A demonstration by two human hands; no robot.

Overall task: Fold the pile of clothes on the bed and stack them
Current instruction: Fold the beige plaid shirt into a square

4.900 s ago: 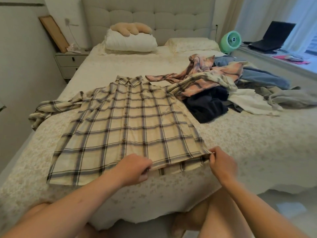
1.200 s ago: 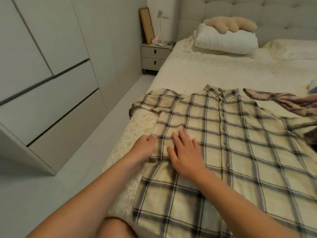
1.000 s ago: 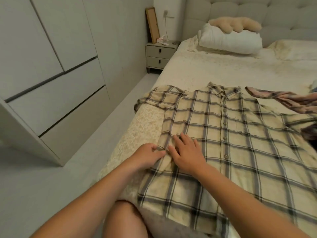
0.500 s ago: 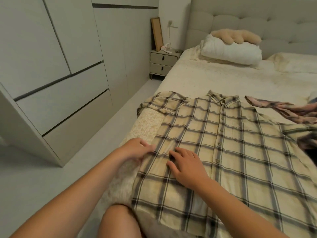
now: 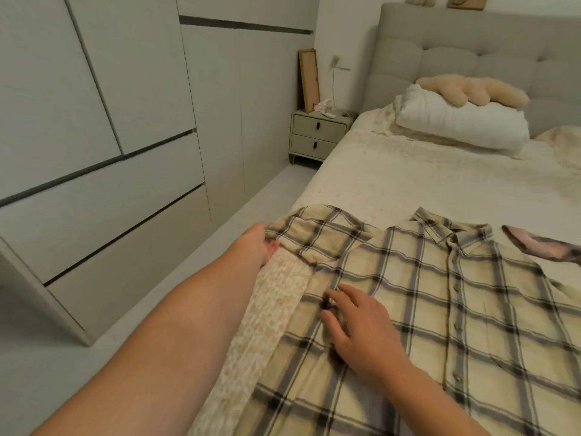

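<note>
I see one bed [image 5: 393, 180] with a lacy cream cover, and one plaid shirt [image 5: 424, 309] lying flat on its near left part, buttoned front up, collar toward the padded headboard [image 5: 471, 51], long axis running head to foot. One white pillow [image 5: 462, 127] lies beyond. My two hands: left hand [image 5: 256, 248] grips the bunched sleeve at the bed's edge; right hand [image 5: 361, 332] rests flat, fingers spread, on the shirt's left side.

Both forearms are bare up to the edge of the view, with no sleeve. The left hand [image 5: 255, 247] and right hand [image 5: 361, 332] wear no rings, watch or gloves.
</note>
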